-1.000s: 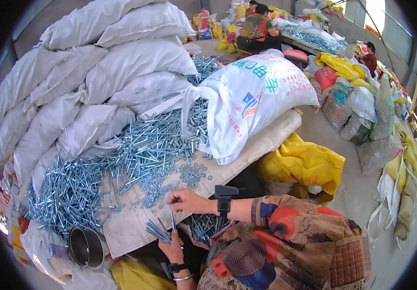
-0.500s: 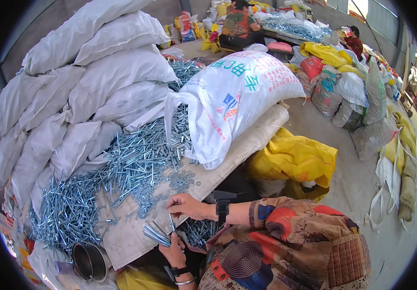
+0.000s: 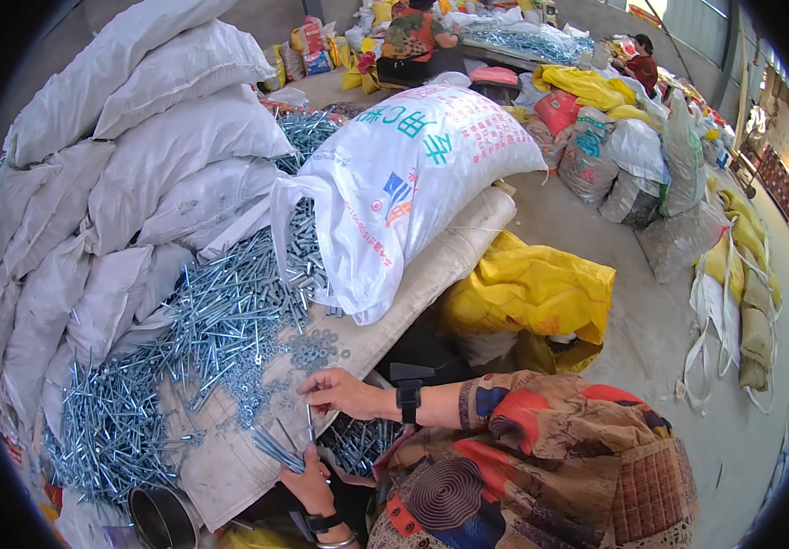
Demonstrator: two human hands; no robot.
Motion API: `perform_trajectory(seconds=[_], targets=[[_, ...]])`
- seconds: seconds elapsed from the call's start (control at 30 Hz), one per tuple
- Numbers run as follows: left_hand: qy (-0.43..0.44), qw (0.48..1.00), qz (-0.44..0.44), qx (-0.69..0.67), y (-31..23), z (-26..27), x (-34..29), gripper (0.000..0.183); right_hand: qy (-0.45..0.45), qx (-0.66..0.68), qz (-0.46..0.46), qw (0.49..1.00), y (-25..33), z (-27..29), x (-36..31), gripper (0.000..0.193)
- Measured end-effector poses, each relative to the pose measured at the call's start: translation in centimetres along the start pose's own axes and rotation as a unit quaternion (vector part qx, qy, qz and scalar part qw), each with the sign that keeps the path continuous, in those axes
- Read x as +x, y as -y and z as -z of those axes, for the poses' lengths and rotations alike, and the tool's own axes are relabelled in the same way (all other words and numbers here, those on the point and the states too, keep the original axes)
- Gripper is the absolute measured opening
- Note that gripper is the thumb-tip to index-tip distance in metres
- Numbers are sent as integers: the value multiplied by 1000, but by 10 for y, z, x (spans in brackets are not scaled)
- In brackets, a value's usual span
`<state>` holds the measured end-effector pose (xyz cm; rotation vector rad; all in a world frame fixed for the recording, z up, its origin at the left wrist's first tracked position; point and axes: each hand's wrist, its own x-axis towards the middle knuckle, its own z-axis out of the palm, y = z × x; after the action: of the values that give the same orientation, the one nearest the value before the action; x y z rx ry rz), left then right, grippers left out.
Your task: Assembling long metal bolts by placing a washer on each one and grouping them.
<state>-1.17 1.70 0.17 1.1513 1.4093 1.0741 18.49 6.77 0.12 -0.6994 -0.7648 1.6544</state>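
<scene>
My left hand [image 3: 310, 485] is closed around a bundle of long, thin metal bolts [image 3: 275, 448] that fan out toward the left. One bolt [image 3: 310, 423] stands upright, apart from the bundle, between my two hands. At its top end, the fingertips of my right hand [image 3: 341, 393] are pinched together; any small part between them is too small to make out. Just beyond my hands, loose washers [image 3: 312, 349] and small metal pieces lie on the cloth-covered work surface [image 3: 221, 471]. A large heap of bolts [image 3: 111, 421] spreads along its left side.
Full white sacks [image 3: 184, 128] are stacked at the left. A printed white sack [image 3: 413, 183] lies across the work surface. A dark metal pot [image 3: 161, 520] stands at lower left, a yellow sack [image 3: 527, 297] at right. Two people [image 3: 413, 46] sit farther back among bags.
The view has shifted, so the scene sits farther left. Both hands stay at the upright bolt, the right fingers still pinched at its top and the left still around the bundle.
</scene>
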Motion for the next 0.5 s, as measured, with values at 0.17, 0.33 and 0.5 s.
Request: perform_trajectory(seconds=[0.17,0.33,0.5], targets=[[36,975,120,-183,-18,-7,-2,15,35,0,9,999,5,-6,4,21],[55,982,75,-166,-23,-19,6,17,53,-199,18,978,-10,-8,0,17],[-9,986,66,-156,-23,-19,20,21,71,-262,48,961,6,-27,7,18]])
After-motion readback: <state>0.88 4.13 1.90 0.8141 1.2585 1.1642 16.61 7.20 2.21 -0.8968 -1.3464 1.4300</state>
